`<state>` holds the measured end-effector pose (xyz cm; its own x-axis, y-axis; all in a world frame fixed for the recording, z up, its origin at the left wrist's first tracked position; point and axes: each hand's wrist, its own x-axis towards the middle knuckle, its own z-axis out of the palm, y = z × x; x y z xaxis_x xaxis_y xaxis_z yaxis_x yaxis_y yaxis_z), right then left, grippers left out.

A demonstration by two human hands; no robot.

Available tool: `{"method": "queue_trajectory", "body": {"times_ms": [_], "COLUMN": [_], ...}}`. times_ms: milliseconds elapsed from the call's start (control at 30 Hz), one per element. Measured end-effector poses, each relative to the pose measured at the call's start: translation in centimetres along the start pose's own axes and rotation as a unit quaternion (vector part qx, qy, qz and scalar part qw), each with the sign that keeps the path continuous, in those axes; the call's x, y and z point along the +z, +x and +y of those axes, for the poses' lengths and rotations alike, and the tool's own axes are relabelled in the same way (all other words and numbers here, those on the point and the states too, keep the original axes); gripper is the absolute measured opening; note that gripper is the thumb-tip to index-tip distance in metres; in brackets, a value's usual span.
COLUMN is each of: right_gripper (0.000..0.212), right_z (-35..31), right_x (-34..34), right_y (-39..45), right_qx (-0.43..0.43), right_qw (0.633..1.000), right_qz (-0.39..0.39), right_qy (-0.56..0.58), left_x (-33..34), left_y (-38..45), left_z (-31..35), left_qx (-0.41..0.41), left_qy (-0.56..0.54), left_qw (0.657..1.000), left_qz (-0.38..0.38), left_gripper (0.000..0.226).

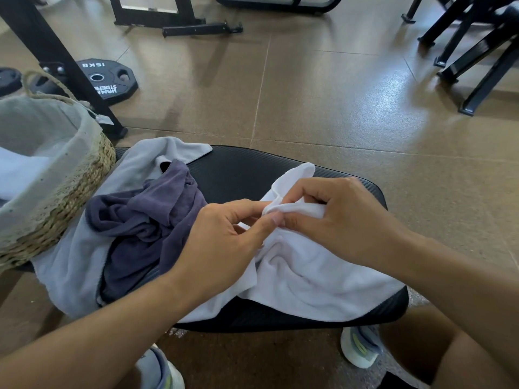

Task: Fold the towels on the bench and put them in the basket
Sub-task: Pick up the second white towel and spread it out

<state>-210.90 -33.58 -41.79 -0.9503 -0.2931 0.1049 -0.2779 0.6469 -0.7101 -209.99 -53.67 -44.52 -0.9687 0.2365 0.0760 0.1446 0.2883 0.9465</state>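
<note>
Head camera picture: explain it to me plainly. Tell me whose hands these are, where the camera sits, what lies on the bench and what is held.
There is no machine here. A person wears one wide-angle camera on the head, looking forward and down, so you see their own two bare arms. The black padded bench stands on a gym floor. On it lie a crumpled white towel, a dark purple-grey towel bunched on top of a pale grey towel, and, at the left end, a woven basket with a cloth liner and something pale inside. The left hand and the right hand both pinch an edge of the white towel, close together. A weight plate lies on the floor beyond.
</note>
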Motion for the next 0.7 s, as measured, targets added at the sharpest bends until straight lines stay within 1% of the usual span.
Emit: {"method": "queue_trajectory", "body": {"times_ms": [100, 167, 233, 300, 367, 400, 467, 533, 567, 633, 700], "right_gripper": [0.023, 0.022, 0.021, 0.015, 0.004, 0.008, 0.023, 0.039, 0.044, 0.046, 0.042], "right_z": [0.2, 0.2, 0.3, 0.8, 1.8, 2.7, 4.9, 6.8, 7.5, 8.4, 8.9], "right_x": [0.1, 0.1, -0.3, -1.4, -2.9, -3.6, -4.6, -4.9, -4.6, -3.8, -3.0], "right_y": [0.0, 0.1, 0.4, 1.3, 2.2, 2.6, 3.1, 3.4, 3.5, 3.9, 4.3], "right_qx": [-0.006, -0.006, -0.012, -0.008, 0.024, 0.038, 0.064, 0.082, 0.079, 0.067, 0.056], "right_qw": [1.000, 1.000, 1.000, 1.000, 0.999, 0.997, 0.993, 0.984, 0.977, 0.965, 0.964], "right_qz": [0.002, -0.006, -0.009, 0.015, 0.045, 0.043, 0.002, -0.066, -0.101, -0.147, -0.148], "right_qy": [-0.011, -0.020, -0.024, -0.010, -0.020, -0.045, -0.104, -0.145, -0.168, -0.208, -0.215], "left_x": [0.1, 0.1, -0.1, -0.4, -0.9, -1.1, -1.7, -2.3, -2.5, -2.8, -3.1], "left_y": [0.1, 0.1, 0.1, 0.3, 0.7, 0.8, 1.1, 1.2, 1.3, 1.4, 1.6], "left_z": [-0.1, -0.1, -0.1, -0.4, -0.7, -0.9, -1.2, -1.4, -1.4, -1.5, -1.5], "left_qx": [-0.007, -0.012, 0.002, 0.005, -0.010, -0.015, -0.024, -0.030, -0.031, -0.035, -0.035], "left_qy": [0.013, 0.024, 0.072, 0.121, 0.160, 0.186, 0.244, 0.287, 0.303, 0.327, 0.334], "left_qw": [1.000, 1.000, 0.997, 0.993, 0.987, 0.982, 0.970, 0.958, 0.952, 0.944, 0.942], "left_qz": [0.004, 0.007, 0.014, 0.019, 0.018, 0.016, 0.011, 0.008, 0.008, 0.008, 0.008], "left_gripper": [0.019, 0.018, 0.017, 0.016, 0.017, 0.018, 0.020, 0.022, 0.022, 0.023, 0.025]}}
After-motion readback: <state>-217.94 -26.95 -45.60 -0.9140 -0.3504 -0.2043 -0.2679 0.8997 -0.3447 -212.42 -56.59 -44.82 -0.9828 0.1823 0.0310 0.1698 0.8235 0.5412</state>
